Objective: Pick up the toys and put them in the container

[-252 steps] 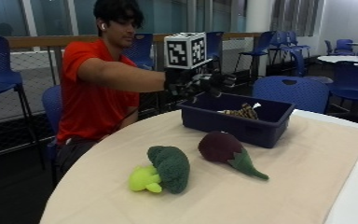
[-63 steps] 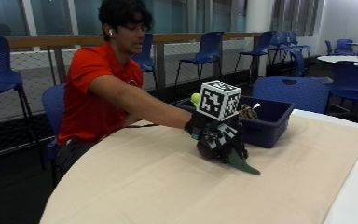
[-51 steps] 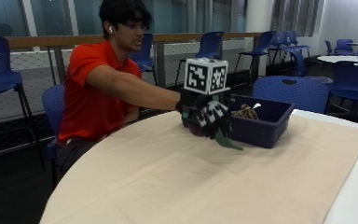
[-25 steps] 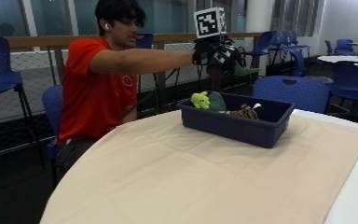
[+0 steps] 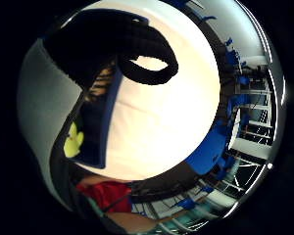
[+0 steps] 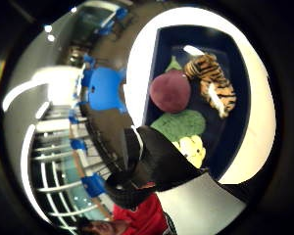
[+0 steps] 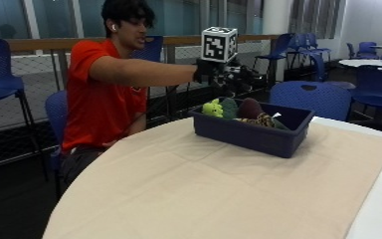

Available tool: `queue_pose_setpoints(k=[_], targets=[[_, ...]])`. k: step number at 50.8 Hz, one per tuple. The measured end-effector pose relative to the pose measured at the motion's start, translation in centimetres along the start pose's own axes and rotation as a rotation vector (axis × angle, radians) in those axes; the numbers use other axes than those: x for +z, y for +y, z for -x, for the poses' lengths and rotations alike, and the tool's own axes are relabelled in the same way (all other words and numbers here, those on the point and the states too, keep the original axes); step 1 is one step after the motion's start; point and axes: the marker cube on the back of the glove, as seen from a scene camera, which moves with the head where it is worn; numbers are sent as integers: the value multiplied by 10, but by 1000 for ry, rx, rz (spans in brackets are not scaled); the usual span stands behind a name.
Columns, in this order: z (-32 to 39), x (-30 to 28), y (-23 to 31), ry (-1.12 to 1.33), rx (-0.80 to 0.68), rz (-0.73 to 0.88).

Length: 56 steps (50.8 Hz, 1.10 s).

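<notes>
Seen from the outside view: a person in a red shirt sitting at the table, right arm stretched out level. Gloved right hand up in the air above the near end of the blue container, not touching it and holding nothing. Fingers relaxed and spread a little, pointing away from the body, with no toy between them.

Container standing on the beige cloth of the table, toward the far side, well apart from the near edge. All toys lying inside it. Green toy with a yellow-green part at the end nearest the person, just beside the wall. Dark red toy next to the green one, touching it. Striped tiger toy lying lower, close to the dark red one.

In the thumb side palm view, looking down into the container: dark red toy in the middle, green toy beside it with its yellow part, tiger toy along the other side. Black glove strap crossing the view in front of the container.

In the little finger side palm view: container at the table edge, yellow part visible inside, black loop of the glove over the bright cloth.
</notes>
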Motion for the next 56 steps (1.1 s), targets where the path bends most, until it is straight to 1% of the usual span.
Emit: queue_pose_setpoints(k=[6,12,20,28,35,41,56], targets=[[-52,6,22,39,82,3],[-106,18,57,57,154,-6],[-155,20,103,11,231,-44],[-193,10,140,-10,271,-81],[-211,5,157,-56,263,-99],[-210,6,169,-55,235,-98],[-200,6,170,-25,191,-84]])
